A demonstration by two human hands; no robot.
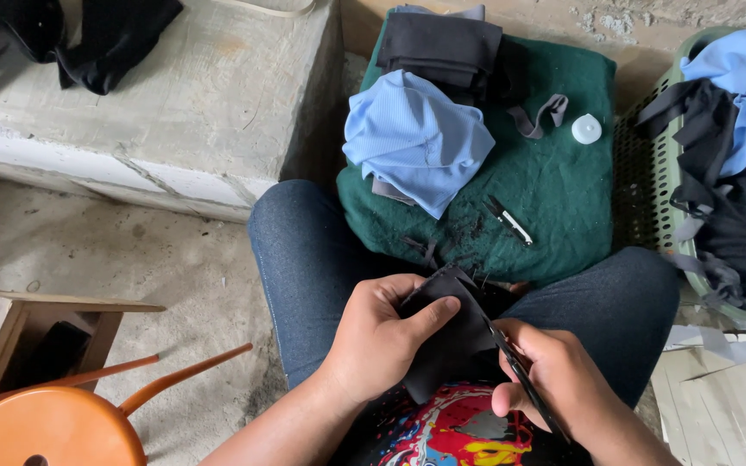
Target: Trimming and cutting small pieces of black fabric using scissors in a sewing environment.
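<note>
A small piece of black fabric [446, 332] sits over the person's lap, between the two hands and above the jeans-clad thighs. It is dark, matte and folded on itself, with one pointed corner sticking up towards the green cloth [554, 185] that covers the cushion-like surface in front of the knees. The left hand [382, 332] is closed on the fabric, the thumb pressed across its front face and the fingers wrapped behind. The right hand [559, 380] is curled around a slim black cutting tool [511, 362], whose tip meets the right edge of the fabric; whether its blades are parted cannot be told. On the green cloth lie a light blue garment [416, 138], a stack of dark folded pieces [446, 47], a second small clipper [509, 220] and a white round cap [586, 129]. A green basket [641, 173] at right holds blue and black garments.
</note>
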